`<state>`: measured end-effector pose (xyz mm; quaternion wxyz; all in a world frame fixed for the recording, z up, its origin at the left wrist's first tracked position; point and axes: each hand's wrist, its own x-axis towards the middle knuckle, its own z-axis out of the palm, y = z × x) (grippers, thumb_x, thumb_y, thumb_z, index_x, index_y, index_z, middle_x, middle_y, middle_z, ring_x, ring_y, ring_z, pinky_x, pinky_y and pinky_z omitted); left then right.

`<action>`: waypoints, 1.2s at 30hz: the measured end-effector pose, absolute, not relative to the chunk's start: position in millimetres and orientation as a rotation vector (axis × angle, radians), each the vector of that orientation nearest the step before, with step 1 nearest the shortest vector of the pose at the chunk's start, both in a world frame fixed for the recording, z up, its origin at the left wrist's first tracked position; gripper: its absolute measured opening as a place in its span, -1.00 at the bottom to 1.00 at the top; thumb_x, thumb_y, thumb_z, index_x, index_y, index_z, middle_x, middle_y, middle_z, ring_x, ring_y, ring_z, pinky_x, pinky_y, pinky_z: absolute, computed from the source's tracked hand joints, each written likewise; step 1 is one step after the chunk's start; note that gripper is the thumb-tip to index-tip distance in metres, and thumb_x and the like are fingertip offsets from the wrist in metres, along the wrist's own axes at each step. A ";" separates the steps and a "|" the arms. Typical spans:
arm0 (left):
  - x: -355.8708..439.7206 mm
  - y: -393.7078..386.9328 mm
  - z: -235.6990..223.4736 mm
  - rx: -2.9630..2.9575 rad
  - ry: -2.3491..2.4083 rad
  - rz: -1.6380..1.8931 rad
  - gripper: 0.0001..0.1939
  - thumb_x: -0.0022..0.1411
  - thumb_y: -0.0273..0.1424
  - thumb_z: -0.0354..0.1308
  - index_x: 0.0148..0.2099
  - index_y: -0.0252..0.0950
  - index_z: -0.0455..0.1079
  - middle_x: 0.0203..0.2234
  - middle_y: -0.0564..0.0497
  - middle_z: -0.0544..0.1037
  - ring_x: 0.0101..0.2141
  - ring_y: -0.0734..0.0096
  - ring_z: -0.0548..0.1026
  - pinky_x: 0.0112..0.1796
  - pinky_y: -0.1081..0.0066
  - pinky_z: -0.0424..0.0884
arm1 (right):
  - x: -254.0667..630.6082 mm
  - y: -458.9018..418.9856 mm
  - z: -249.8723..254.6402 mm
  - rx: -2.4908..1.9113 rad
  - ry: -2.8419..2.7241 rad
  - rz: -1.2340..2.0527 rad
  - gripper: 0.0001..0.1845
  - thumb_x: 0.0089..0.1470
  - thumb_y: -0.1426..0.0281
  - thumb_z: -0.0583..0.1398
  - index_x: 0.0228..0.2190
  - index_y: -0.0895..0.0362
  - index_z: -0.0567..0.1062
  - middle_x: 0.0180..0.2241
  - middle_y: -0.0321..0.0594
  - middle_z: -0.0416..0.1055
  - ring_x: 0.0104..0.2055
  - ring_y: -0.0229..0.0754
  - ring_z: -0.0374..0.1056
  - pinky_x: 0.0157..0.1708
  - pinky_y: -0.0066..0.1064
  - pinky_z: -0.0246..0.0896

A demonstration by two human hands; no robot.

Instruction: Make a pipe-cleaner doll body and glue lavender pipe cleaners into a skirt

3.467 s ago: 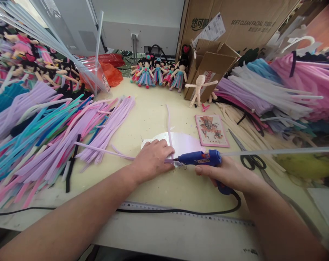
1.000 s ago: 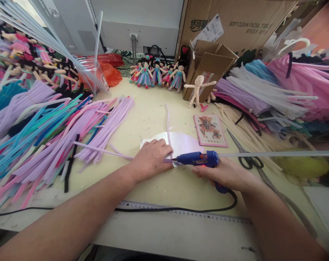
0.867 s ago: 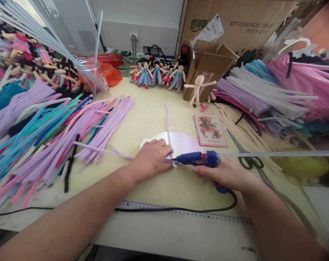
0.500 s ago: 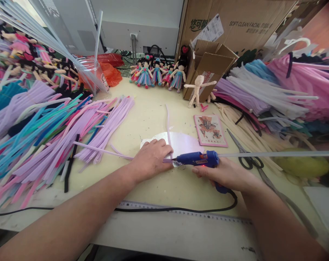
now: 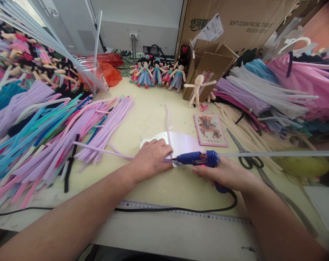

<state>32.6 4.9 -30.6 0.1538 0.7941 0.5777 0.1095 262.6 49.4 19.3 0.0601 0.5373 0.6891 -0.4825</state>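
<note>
A big heap of fuzzy sticks [image 5: 44, 130] is spread over the left of the frame. In the lower middle, one thin purple stick [image 5: 104, 151] is pressed flat under the left hand [image 5: 150, 159], whose fingers are curled down on it. Just right of that hand, a blue glue gun [image 5: 198, 158] is gripped by the right hand [image 5: 226, 174], with its tip touching the stick. A pair of scissors [image 5: 246, 154] is seen at the right, and small dolls [image 5: 157, 74] are lined up at the top middle.

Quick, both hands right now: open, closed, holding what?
Left hand: palm down, pressing the lilac pipe cleaner onto the table; grip cannot be told.
Right hand: closed around the blue glue gun.
</note>
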 end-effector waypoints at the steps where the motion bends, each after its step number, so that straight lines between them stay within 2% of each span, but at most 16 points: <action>1: 32.5 4.8 -30.8 2.279 1.655 0.314 -0.67 0.18 -0.15 0.19 -0.07 -0.19 0.43 -0.18 -0.04 0.45 -0.14 0.17 0.39 -0.11 0.19 0.32 | 263.1 49.6 19.1 1.625 2.085 -1.481 -0.56 -0.03 -0.03 0.23 -0.48 0.10 0.38 -0.67 -0.40 0.24 -0.62 -0.32 0.23 -0.67 -0.51 0.12; 10: 33.1 5.0 -32.5 2.285 1.667 0.330 -0.71 0.15 -0.20 0.20 -0.10 -0.19 0.44 -0.20 -0.04 0.45 -0.15 0.19 0.39 -0.10 0.19 0.33 | 266.4 50.1 21.5 1.575 2.098 -1.564 -0.55 -0.02 -0.04 0.23 -0.46 0.12 0.43 -0.65 -0.38 0.28 -0.63 -0.33 0.25 -0.66 -0.52 0.14; 17: 32.6 5.3 -33.0 2.270 1.658 0.342 -0.68 0.17 -0.13 0.19 -0.10 -0.19 0.43 -0.19 -0.04 0.45 -0.15 0.17 0.39 -0.10 0.17 0.33 | 264.4 49.0 22.4 1.566 2.083 -1.544 -0.54 -0.02 -0.05 0.23 -0.49 0.12 0.41 -0.68 -0.38 0.27 -0.64 -0.34 0.23 -0.69 -0.54 0.10; 36: 32.2 4.8 -33.0 2.280 1.655 0.337 -0.69 0.17 -0.16 0.19 -0.09 -0.19 0.43 -0.19 -0.03 0.45 -0.15 0.17 0.39 -0.11 0.17 0.33 | 264.5 50.7 20.8 1.557 2.106 -1.549 -0.56 0.01 -0.02 0.23 -0.48 0.11 0.40 -0.67 -0.40 0.25 -0.64 -0.34 0.24 -0.68 -0.53 0.13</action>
